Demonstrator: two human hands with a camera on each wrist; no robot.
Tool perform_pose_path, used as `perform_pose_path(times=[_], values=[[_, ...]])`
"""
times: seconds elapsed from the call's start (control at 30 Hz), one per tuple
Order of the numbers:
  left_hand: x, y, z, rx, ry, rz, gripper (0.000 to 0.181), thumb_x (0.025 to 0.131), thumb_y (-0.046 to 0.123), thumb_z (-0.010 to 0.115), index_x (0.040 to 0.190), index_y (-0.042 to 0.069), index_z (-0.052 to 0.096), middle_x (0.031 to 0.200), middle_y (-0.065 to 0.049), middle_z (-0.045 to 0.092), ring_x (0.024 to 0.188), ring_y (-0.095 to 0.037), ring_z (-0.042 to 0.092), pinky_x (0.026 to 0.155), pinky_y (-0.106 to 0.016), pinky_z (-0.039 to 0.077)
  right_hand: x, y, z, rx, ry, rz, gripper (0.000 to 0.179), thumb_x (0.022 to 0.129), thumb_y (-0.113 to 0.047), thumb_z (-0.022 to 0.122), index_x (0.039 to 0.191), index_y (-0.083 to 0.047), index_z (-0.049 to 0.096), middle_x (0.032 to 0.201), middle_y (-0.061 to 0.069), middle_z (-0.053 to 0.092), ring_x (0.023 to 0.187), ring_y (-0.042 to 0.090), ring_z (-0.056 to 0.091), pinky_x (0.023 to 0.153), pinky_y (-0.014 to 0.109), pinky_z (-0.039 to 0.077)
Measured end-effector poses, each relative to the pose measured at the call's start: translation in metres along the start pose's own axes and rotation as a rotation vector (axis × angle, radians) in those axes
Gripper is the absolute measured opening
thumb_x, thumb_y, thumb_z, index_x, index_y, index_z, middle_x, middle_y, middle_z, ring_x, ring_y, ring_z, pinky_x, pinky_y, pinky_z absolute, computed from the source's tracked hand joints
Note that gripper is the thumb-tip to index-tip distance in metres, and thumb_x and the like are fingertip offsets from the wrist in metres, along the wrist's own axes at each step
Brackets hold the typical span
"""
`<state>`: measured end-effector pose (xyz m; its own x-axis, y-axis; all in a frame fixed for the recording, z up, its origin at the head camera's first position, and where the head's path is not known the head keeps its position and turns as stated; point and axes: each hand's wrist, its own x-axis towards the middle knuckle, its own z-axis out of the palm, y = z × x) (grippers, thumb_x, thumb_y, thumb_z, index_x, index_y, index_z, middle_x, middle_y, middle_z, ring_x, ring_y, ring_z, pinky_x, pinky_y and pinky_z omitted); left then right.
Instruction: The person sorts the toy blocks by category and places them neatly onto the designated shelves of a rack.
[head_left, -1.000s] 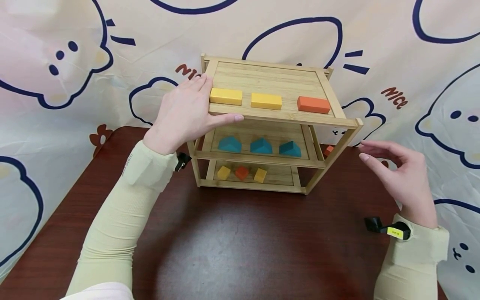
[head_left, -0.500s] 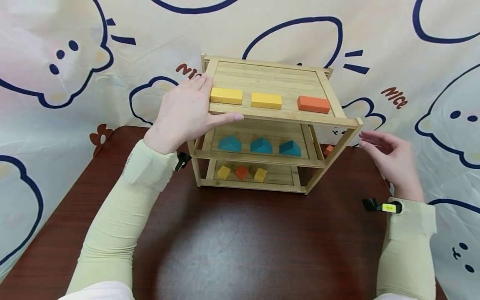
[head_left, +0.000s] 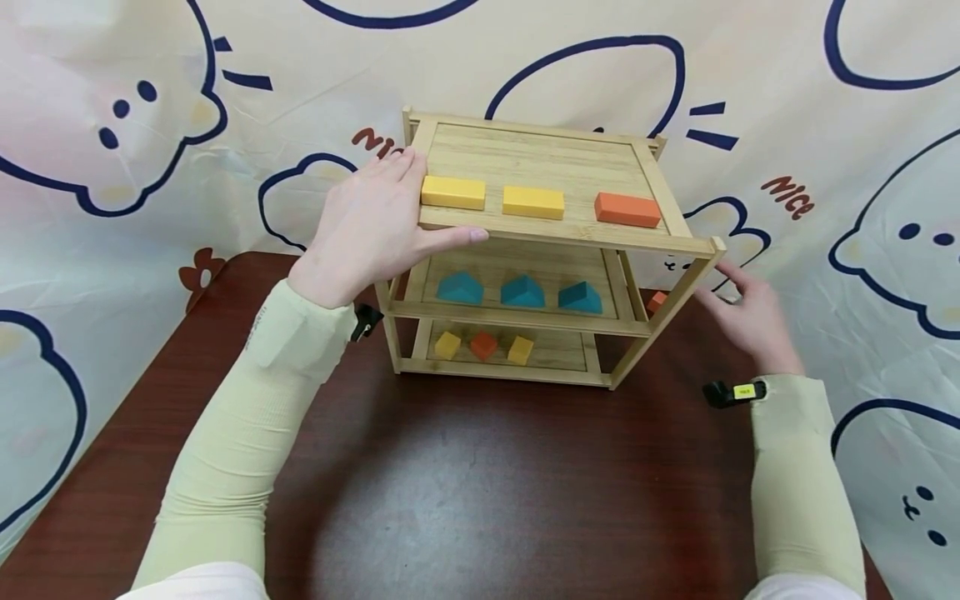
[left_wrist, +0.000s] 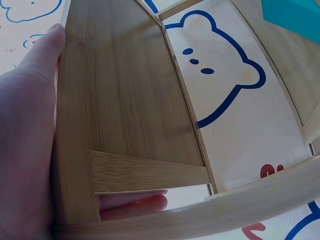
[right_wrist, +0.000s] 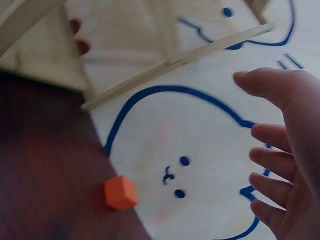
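Observation:
A three-tier wooden shelf (head_left: 540, 154) stands on the dark table. My left hand (head_left: 367, 221) holds its top left corner, thumb along the front edge and fingers over the left side. In the left wrist view, fingertips (left_wrist: 140, 205) show through a gap by the top board. My right hand (head_left: 750, 312) is beside the shelf's right front post, thumb and fingers spread apart, holding nothing. In the head view its index fingertip is partly behind the post. An orange cube (right_wrist: 120, 192) lies on the table right of the shelf, partly hidden by the post in the head view.
On the top tier sit two yellow blocks (head_left: 453, 193) and one orange block (head_left: 627, 210). The middle tier bears three blue triangular blocks (head_left: 522, 292). Two yellow cubes (head_left: 447, 345) and an orange-red cube (head_left: 483, 345) lie on the bottom tier. A patterned curtain (head_left: 300, 92) hangs behind.
My right hand has moved left and slightly up, to the shelf's right front post near the orange cube. The left hand and shelf have stayed put.

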<state>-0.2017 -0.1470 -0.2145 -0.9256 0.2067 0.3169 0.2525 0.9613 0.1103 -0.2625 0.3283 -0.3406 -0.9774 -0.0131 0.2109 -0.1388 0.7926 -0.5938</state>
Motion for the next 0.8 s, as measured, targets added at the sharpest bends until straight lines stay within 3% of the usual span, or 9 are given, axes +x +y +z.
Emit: perform_pose_path(times=[0.13,0.23,0.33,0.6,0.8], values=[[0.000,0.000,0.000,0.002,0.005,0.004,0.120,0.063,0.092,0.029,0.146,0.005,0.027,0.137,-0.016,0.043,0.115,-0.031,0.044,0.085,-0.049,0.045,0.008,0.008,0.013,-0.045,-0.036,-0.066,0.067,0.087,-0.055,0.054,0.147,-0.038,0.027,0.151,0.002,0.026,0.132,0.033,0.029,0.092,0.063,0.033],[-0.001,0.000,0.000,0.000,0.008,0.006,0.120,0.063,0.092,0.029,0.145,0.005,0.028,0.135,-0.016,0.044,0.113,-0.031,0.045,0.084,-0.049,0.045,0.014,0.015,0.022,-0.070,-0.063,-0.133,0.067,0.090,-0.050,0.053,0.148,-0.039,0.020,0.153,0.002,0.020,0.136,0.032,0.021,0.097,0.063,0.027],[-0.001,-0.001,-0.001,0.001,0.016,0.009,0.119,0.063,0.092,0.029,0.145,0.005,0.029,0.134,-0.016,0.045,0.112,-0.031,0.046,0.083,-0.049,0.045,0.019,0.022,0.029,-0.080,-0.087,-0.140,0.070,0.090,-0.050,0.053,0.149,-0.036,0.018,0.153,0.007,0.020,0.135,0.035,0.020,0.100,0.063,0.019],[0.000,-0.001,-0.001,0.007,0.025,0.013,0.120,0.063,0.093,0.029,0.144,0.005,0.030,0.132,-0.016,0.046,0.112,-0.031,0.046,0.081,-0.049,0.046,0.027,0.033,0.049,-0.071,-0.170,-0.031,0.088,0.083,-0.062,0.054,0.150,-0.017,0.020,0.140,0.023,0.036,0.121,0.043,0.038,0.094,0.064,0.028],[0.000,-0.001,-0.001,0.007,0.028,0.018,0.120,0.063,0.093,0.029,0.145,0.005,0.029,0.134,-0.016,0.045,0.115,-0.032,0.045,0.084,-0.050,0.045,0.032,0.040,0.056,-0.114,-0.181,0.033,0.093,0.081,-0.069,0.050,0.142,-0.002,0.029,0.129,0.029,0.044,0.113,0.046,0.044,0.092,0.061,0.033]])
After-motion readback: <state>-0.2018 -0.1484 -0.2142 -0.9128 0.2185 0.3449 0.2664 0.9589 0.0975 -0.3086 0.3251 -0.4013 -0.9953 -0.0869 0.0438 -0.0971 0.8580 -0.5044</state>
